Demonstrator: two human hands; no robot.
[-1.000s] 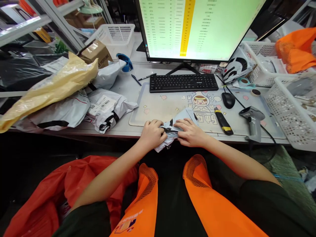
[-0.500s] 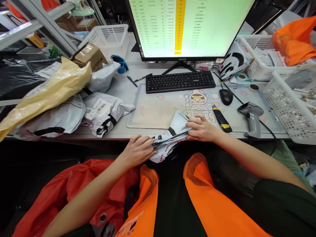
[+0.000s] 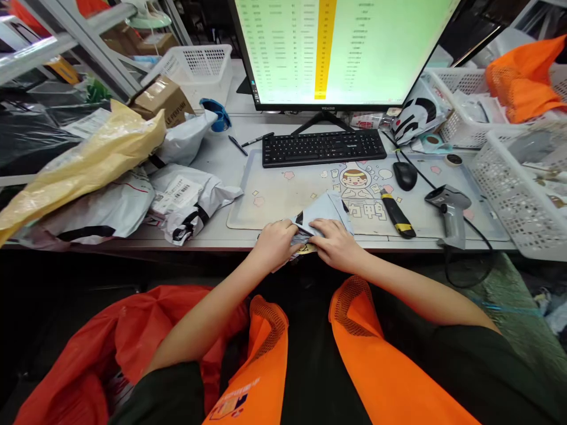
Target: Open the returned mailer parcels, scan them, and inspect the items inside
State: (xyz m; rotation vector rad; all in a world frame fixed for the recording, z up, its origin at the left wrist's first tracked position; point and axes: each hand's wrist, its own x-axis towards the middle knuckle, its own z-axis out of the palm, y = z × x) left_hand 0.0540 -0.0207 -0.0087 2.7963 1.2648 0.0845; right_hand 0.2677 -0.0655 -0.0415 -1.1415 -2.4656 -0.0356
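Both hands grip a pale grey-white plastic mailer bag at the front edge of the desk. My left hand has its fingers closed on the bag's left side, near its opening. My right hand holds the near side, thumb and fingers curled over the plastic. Between the hands a bit of yellow with dark print shows; what it belongs to is hidden. The bag's far end rests over the desk mat. Right of the bag lies a black and yellow utility knife.
Bagged parcels and a yellow padded mailer are piled on the left. A keyboard sits below the monitor. A mouse, barcode scanner and white basket stand on the right.
My hands have come closer together, the left moving right and up, the right moving left. The bag's mouth, stretched between them before, is now bunched, with yellow showing.
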